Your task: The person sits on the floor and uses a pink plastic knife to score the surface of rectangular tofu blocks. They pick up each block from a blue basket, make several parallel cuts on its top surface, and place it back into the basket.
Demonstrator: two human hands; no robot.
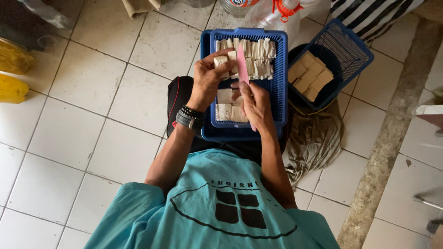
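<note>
1. Head view looks straight down on a person in a teal shirt, seated on a white tiled floor with a blue plastic basket in front of them.
2. Left hand (the one with dark bead bracelets and a watch at the wrist) reaches into the basket, its fingers curled closed around a pale block at the near end of the cut stack.
3. Right hand is clamped on the handle of a pink knife, whose blade points away from the person and stands just beside the held block.
4. Thin pale slices stand on edge, packed in rows along the far side of the basket.
5. Larger uncut blocks lie flat in the near part of the basket, partly under the right hand.
6. A second blue basket stands tilted to the right, over a dark round bowl holding tan squares.
7. A crumpled olive cloth lies on the floor below that bowl.
8. Clear plastic bottles sit beyond the first basket, and a yellow object lies at the left edge.
</note>
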